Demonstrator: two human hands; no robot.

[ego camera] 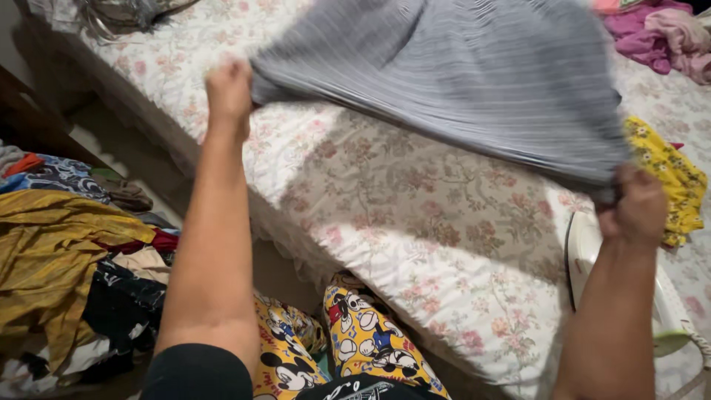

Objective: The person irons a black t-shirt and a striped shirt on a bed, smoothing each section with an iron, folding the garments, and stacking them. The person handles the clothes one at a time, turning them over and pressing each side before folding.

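A grey striped garment (474, 81) is stretched in the air over a bed with a floral cover (415, 215). My left hand (228, 92) grips one corner of it at the upper left. My right hand (637, 207) grips the opposite corner at the right. The cloth is blurred and casts a shadow on the bed. Below my right forearm lies a white clothes iron (592, 252) on the bed, partly hidden by the arm.
A yellow flowered cloth (674, 178) lies at the bed's right side, pink clothes (659, 33) at the far right corner. A heap of clothes, mustard yellow (52, 252) and dark pieces, sits on the left. My legs in yellow cartoon-print trousers (363, 341) stand against the bed.
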